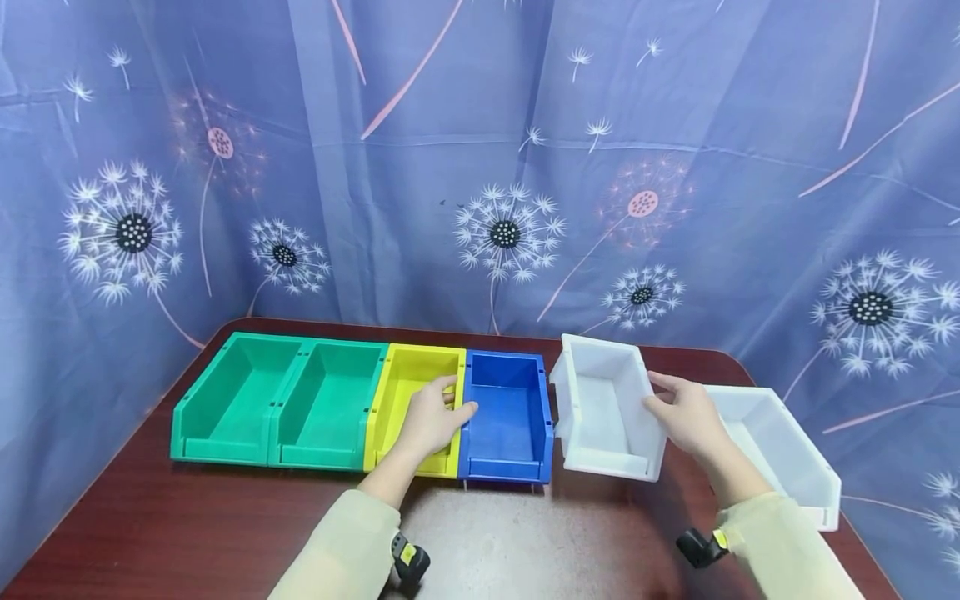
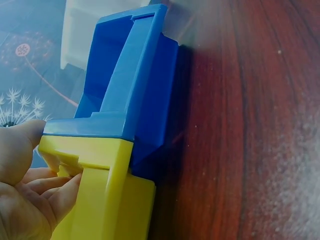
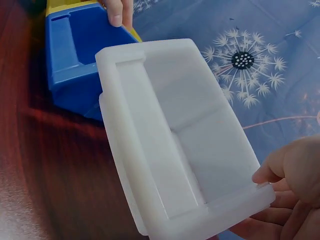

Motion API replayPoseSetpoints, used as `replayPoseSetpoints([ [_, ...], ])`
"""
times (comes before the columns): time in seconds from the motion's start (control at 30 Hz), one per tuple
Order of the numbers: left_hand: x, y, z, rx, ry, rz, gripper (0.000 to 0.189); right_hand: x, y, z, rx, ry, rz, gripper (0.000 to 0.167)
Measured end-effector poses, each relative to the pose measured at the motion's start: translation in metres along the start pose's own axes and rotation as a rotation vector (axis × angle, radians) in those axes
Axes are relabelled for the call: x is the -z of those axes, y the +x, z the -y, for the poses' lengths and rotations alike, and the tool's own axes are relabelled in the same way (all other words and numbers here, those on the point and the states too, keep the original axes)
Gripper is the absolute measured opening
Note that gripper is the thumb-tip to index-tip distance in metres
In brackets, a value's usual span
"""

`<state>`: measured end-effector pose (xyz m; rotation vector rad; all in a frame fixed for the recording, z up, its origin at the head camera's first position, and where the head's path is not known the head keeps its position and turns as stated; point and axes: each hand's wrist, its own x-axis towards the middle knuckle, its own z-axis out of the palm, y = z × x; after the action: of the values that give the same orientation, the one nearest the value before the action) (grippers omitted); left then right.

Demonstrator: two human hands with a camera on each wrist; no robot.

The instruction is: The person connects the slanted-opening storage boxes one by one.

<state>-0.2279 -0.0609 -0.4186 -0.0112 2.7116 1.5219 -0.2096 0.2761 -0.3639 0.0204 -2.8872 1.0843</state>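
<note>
My left hand (image 1: 435, 414) pinches the adjoining side walls of the yellow bin (image 1: 447, 465) and the blue bin (image 1: 506, 472). In the left wrist view the thumb is on the blue side and the fingers curl inside the yellow bin. My right hand (image 1: 686, 414) grips the right side wall of a white bin (image 1: 609, 462), thumb inside the rim and fingers outside. This white bin is tilted and turned, a narrow gap apart from the blue one. In the right wrist view the white bin (image 3: 140, 145) appears raised off the table.
Two green bins (image 1: 225, 451) stand side by side left of the yellow bin, forming a row with it and the blue one. A second white bin (image 1: 802, 467) sits at the right, partly behind my right forearm. A dandelion-patterned curtain (image 1: 420, 208) hangs behind the dark wood table (image 1: 187, 533).
</note>
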Motion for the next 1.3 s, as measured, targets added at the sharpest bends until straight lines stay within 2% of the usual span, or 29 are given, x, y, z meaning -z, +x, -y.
replayPoseSetpoints([
  [0.3, -0.003, 0.000, 0.001, 0.015, 0.000, 0.008, 0.057, 0.006, 0.007, 0.006, 0.012, 0.038, 0.014, 0.050],
  [0.47, -0.005, 0.000, 0.002, 0.018, -0.002, 0.009, 0.058, 0.009, 0.008, 0.008, 0.031, 0.007, 0.026, 0.050],
  [0.67, -0.008, -0.004, 0.006, 0.036, 0.004, 0.021, 0.058, 0.011, 0.006, 0.012, 0.012, -0.034, 0.048, 0.050],
  [1.0, 0.000, -0.001, -0.002, 0.026, 0.018, 0.008, 0.059, 0.015, 0.008, 0.017, 0.020, -0.029, 0.053, 0.051],
  [1.17, 0.003, 0.002, -0.006, 0.038, 0.019, 0.005, 0.059, 0.019, 0.012, 0.019, 0.036, -0.015, 0.048, 0.050],
  [1.3, 0.002, 0.002, -0.005, 0.052, 0.024, 0.014, 0.060, 0.019, 0.013, 0.017, 0.023, 0.007, 0.073, 0.051],
])
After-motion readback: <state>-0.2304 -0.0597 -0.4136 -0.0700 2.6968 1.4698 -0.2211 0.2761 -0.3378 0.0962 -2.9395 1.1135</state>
